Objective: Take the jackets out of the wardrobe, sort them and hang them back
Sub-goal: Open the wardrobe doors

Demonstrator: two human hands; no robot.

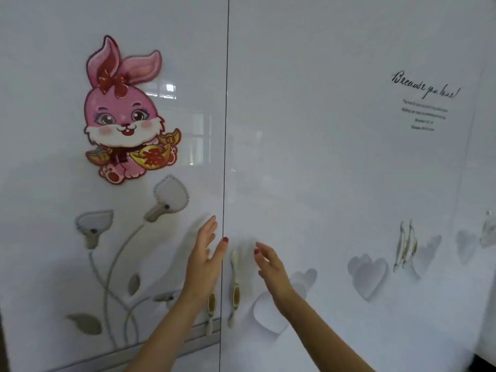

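Wardrobe: the glossy white wardrobe filled the whole view, both doors shut, a thin dark seam running down between them.
Jackets: none could be seen; the doors hid whatever hung inside.
Left hand: the left hand was up at the edge of the left door, fingers straight and spread, gripping nothing, thumb right at the seam. Whether the palm touched the panel, I couldn't tell.
Right hand: the right hand hovered before the right door, fingers relaxed and slightly bent, holding nothing, just right of the handle's top end.
Handles: the left handle showed only its lower part below the left wrist; the right handle, pale with a gold oval, stood upright just right of the seam.
Decoration, left door: a pink rabbit sticker high up, grey flower decals beneath it.
Decoration, right door: script lettering far right, grey heart decals lower down.
Further handle: another handle stood out to the right.
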